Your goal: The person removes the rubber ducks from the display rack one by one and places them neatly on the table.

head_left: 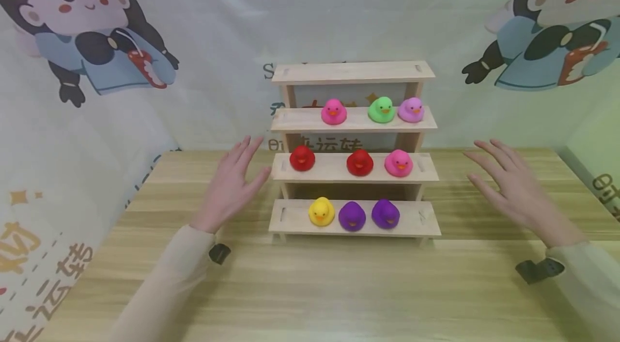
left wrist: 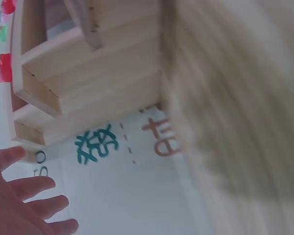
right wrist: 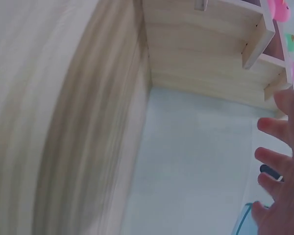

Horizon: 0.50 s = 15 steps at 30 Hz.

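Note:
A stepped wooden shelf [head_left: 356, 72] with several tiers stands on the table in the head view. On its second board from the top sit a hot-pink duck [head_left: 334, 112], a green duck [head_left: 381, 110] and a lilac duck [head_left: 410, 110]. The board below bears two red ducks [head_left: 302, 159] and a pink duck [head_left: 399, 163]. Lowest down are a yellow duck [head_left: 322, 212] and two purple ducks [head_left: 352, 216]. My left hand [head_left: 232, 186] hovers beside the shelf's left end, fingers spread, holding nothing. Off the right end, my right hand [head_left: 515, 186] is likewise spread and holds nothing.
The wood-grain table [head_left: 310, 283] extends in front of the shelf and to both sides. Behind it hangs a pale cloth [head_left: 223, 51] printed with cartoon figures and lettering. Dark straps [head_left: 539, 271] circle both wrists.

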{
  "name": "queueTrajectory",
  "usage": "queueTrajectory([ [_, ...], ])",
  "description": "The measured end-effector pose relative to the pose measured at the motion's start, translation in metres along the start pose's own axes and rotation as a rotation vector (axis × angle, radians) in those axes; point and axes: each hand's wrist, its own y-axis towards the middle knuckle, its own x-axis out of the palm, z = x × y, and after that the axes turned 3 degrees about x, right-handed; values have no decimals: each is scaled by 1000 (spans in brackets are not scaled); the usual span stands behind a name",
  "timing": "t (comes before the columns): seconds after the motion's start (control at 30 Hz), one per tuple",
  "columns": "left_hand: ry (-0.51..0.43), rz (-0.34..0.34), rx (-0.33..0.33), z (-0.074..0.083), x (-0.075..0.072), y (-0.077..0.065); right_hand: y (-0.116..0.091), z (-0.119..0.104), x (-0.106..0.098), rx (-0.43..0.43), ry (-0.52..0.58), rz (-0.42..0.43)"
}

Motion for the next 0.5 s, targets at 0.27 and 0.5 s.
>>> queueTrajectory([
  [0.27,-263,82,-62,22,1,36,26,-17,3,21,72,93],
  [0.5,-461,103,-101,28,7,61,40,-28,9,19,150,173],
])
